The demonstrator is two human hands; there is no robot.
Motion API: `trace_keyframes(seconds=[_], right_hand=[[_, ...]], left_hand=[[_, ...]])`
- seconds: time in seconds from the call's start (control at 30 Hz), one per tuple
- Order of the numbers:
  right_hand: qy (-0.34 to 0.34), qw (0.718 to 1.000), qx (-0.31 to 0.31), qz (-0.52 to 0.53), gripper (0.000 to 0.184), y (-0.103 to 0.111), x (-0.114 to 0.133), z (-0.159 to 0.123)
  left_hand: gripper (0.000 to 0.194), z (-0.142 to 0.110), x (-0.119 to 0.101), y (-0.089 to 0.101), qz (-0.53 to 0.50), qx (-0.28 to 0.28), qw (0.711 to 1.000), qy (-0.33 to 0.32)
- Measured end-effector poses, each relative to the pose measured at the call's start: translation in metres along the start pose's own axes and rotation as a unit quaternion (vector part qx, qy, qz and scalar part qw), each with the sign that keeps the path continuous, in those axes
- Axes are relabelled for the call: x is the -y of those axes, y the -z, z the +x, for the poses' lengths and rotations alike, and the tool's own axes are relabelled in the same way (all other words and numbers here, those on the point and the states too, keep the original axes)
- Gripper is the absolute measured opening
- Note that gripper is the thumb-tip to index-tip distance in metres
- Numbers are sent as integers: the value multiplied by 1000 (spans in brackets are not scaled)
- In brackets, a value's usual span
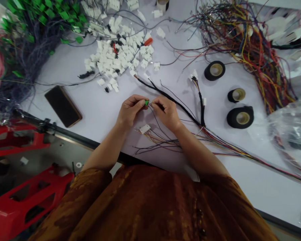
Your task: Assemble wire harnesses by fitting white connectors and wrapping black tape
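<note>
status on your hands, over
Left hand pinching small green connector; right hand holding thin wire end at it; white connector lying just below, loose wires under hands.

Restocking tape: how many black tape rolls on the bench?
3: the top black tape roll, the middle one and the bottom one, grouped at right. A cut-off roll at the top edge might be a fourth; cannot tell.

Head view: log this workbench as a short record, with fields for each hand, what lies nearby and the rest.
left: left hand pinches a small green part at the fingertips
right: right hand brings its fingertips to the same part from the other side
nearby: white connector with coloured wires just below the hands; black-sleeved wire harness beside the right hand
rest: heap of white plastic connectors; three rolls of black tape; smartphone; tangle of coloured wires
</note>
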State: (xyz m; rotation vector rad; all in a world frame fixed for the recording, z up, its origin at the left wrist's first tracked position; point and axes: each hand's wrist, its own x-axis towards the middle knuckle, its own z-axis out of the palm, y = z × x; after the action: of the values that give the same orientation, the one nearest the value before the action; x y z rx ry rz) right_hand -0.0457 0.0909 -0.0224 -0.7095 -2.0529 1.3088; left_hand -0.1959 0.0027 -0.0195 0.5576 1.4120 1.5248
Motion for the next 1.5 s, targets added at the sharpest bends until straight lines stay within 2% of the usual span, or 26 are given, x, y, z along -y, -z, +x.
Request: trace_keyframes(seconds=[0.27, 0.43, 0.63, 0.73, 0.8, 0.93, 1.0, 1.07, 1.17, 1.23, 1.37, 1.43, 1.5], right_hand=[[30, 1000, 3, -4, 18, -2, -3, -2], [20, 1000, 2, -10, 18, -4, -3, -2], [32, 999, 8, -13, 18, -3, -3, -1], [17, 1000, 17, -15, 20, 2, 3, -1], [2, 999, 37, -20, 14, 4, 10, -2], [-20, 988, 105, -115, 20, 9, 24, -11], [-17, 977, 114, -180, 26, 13, 29, -15], [-3, 969, 108, -223, 31, 17, 33, -20], [13, 956, 91, -279, 33, 17, 38, -24], [27, 944, 90, -317, 31, 12, 41, -27], [56, 918, 95, -381, 25, 6, 36, -39], [49, 910, 87, -403, 25, 14, 29, -52], [40, 912, 69, -403, 26, 33, 22, -69]], left_hand=[[9, -6, 0, -3, 56, 19, 998, -23], [11, -8, -3, -5, 94, 14, 995, -35], [15, -8, -10, -3, 115, 59, 992, 5], [20, -10, -14, -5, 102, 45, 994, -19], [25, -11, -17, -7, 101, 30, 993, -49], [33, -15, -22, -7, 106, 28, 989, -97], [35, -19, -24, -5, 91, 28, 991, -96], [35, -25, -24, -3, 53, 37, 997, -53], [43, -34, -20, -7, -8, 44, 998, 44], [44, -39, -17, -13, -28, 23, 997, 65], [33, -46, -10, -22, -15, -22, 999, 22], [32, -48, -8, -22, 13, -39, 999, -1], [31, -48, -8, -21, 45, -56, 997, -17]])
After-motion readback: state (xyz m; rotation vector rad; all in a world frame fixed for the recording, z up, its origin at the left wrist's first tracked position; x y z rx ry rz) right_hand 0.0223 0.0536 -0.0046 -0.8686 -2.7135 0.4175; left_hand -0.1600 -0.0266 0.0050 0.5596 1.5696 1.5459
